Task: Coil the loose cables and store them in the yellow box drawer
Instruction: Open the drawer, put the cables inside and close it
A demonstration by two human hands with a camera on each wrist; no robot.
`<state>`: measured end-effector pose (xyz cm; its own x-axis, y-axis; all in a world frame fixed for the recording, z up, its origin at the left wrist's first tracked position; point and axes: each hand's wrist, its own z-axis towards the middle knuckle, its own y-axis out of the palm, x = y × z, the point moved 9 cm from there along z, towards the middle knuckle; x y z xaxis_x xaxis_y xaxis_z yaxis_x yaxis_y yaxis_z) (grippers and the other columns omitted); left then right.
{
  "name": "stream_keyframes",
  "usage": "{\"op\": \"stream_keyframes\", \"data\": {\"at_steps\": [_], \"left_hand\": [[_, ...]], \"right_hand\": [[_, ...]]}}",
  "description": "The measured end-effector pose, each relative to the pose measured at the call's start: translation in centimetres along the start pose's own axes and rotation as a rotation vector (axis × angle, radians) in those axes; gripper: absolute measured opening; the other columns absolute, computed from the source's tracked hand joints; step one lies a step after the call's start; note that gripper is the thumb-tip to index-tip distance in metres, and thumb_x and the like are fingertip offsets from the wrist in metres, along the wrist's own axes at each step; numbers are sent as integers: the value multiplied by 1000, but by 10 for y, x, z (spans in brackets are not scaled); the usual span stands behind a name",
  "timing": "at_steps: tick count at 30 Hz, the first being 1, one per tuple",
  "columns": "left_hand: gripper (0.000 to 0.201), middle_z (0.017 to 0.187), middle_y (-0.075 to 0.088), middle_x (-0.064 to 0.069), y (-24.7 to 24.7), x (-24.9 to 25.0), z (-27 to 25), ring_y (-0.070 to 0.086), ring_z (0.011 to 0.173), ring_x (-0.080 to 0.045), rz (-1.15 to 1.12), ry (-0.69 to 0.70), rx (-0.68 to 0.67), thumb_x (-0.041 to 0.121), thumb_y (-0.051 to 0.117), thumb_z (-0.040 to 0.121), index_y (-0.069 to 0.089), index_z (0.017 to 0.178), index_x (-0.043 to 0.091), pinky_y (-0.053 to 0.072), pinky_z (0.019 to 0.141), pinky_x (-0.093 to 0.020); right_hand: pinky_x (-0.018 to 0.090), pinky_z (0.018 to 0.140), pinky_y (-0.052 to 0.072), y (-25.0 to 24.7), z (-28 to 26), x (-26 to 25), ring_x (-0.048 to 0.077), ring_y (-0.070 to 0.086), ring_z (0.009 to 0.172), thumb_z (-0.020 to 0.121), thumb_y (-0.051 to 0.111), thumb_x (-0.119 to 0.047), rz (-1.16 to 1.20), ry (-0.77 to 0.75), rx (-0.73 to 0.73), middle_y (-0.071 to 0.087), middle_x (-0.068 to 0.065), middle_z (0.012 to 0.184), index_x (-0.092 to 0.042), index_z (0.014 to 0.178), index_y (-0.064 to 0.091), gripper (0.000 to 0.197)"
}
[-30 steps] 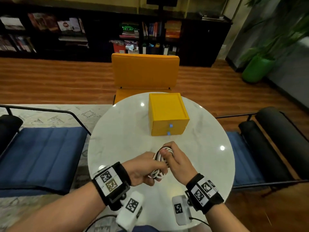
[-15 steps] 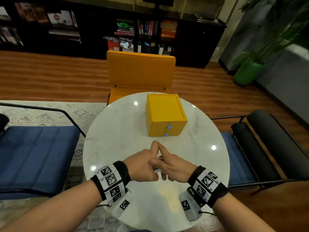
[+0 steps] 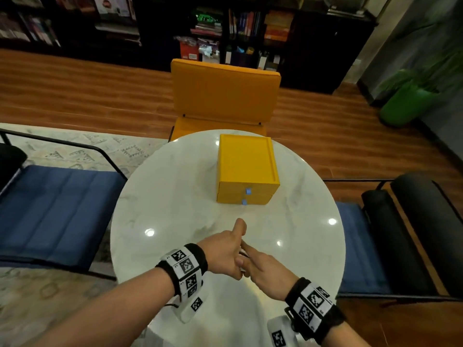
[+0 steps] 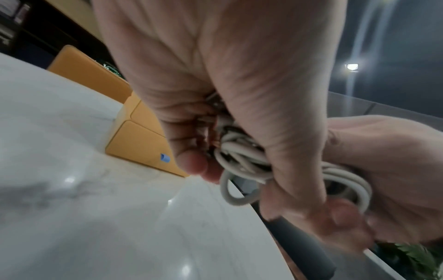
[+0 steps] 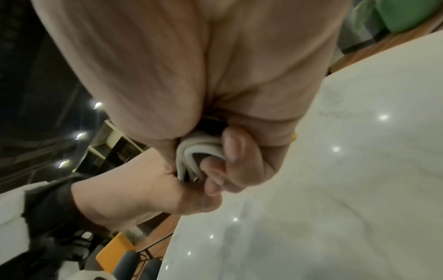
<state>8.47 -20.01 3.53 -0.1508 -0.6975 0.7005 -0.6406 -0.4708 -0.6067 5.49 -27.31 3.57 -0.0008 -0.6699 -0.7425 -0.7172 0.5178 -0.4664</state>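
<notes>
A coiled white cable (image 4: 242, 161) is bunched between both hands above the near middle of the round white table (image 3: 175, 196). My left hand (image 3: 225, 249) grips the coil with curled fingers, its thumb sticking up. My right hand (image 3: 263, 269) curls round the same coil (image 5: 194, 157) from the right; in the head view only a sliver of cable (image 3: 241, 252) shows between the hands. The yellow box (image 3: 246, 166) stands at the table's far side with both drawers pushed in, each with a small blue knob (image 3: 248, 191).
An orange chair (image 3: 225, 96) stands behind the table. Blue-cushioned chairs flank it at left (image 3: 55, 209) and right (image 3: 355, 246). Dark bookshelves line the back wall, and a green plant pot (image 3: 406, 103) stands at the right.
The hands have closed in over the coil and lowered toward me; a second ago the white loops showed between the fingers, and now they are almost hidden from above.
</notes>
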Motion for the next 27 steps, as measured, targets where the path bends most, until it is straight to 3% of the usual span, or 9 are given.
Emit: {"op": "stream_keyframes", "data": {"at_steps": [3,5,9,11,13,16,20,24,27], "left_hand": [[81,97,63,-11,8,-5,24,60,68,-16,-196,-43,-100,33,92,62,27,109,21,51,55,-30],[72,116,65,-8,2,-21,40,68,91,-19,-385,-122,-98,45,88,70,39,114,15,56,75,-34],[44,108,72,-14,-20,-82,77,64,79,-22,-755,-493,292,49,56,98,60,109,7,51,69,-34],[46,101,70,-14,-6,-102,100,60,70,-25,-963,-675,329,50,52,99,59,110,7,48,60,-32],[40,95,68,-11,10,-109,125,59,66,-25,-1192,-753,321,47,53,98,57,110,9,44,56,-30],[17,81,65,-5,10,-116,148,57,61,-22,-1286,-740,443,28,55,100,58,102,12,39,54,-28],[11,77,63,-2,19,-117,140,53,60,-18,-1242,-751,517,24,58,98,63,91,17,38,54,-26],[11,83,68,-6,40,-116,112,54,64,-19,-1158,-746,558,18,63,95,70,99,12,43,55,-26],[13,86,70,-7,53,-115,95,56,68,-20,-1138,-736,556,8,63,89,73,96,12,43,58,-26]], "right_hand": [[7,55,39,-21,-11,27,-7,54,59,104,41,-42,166,11,40,61,-22,79,-41,148,34,45],[16,48,36,-33,-22,58,1,45,53,101,47,-45,332,75,72,57,-15,70,-42,144,42,43],[26,52,38,-51,-48,125,9,46,57,99,51,-45,429,241,173,60,-7,74,-44,142,47,43],[21,72,46,-58,-61,143,3,60,73,100,51,-43,359,264,225,69,-16,97,-41,145,43,46],[9,97,33,-65,-72,146,-1,56,112,101,50,-40,232,275,257,58,-24,128,-37,148,38,49],[-5,90,25,-77,-73,137,-2,42,129,103,46,-38,26,267,194,47,-19,142,-40,152,22,54],[23,74,40,-94,-39,103,17,56,98,102,28,-51,-440,101,32,51,-1,119,-44,146,-15,62],[31,64,33,-126,33,55,26,53,82,105,34,-40,-726,-196,163,54,9,108,-23,157,3,63],[37,67,34,-124,94,36,34,54,89,106,37,-34,-746,-301,122,54,15,110,-18,158,8,62]]}}
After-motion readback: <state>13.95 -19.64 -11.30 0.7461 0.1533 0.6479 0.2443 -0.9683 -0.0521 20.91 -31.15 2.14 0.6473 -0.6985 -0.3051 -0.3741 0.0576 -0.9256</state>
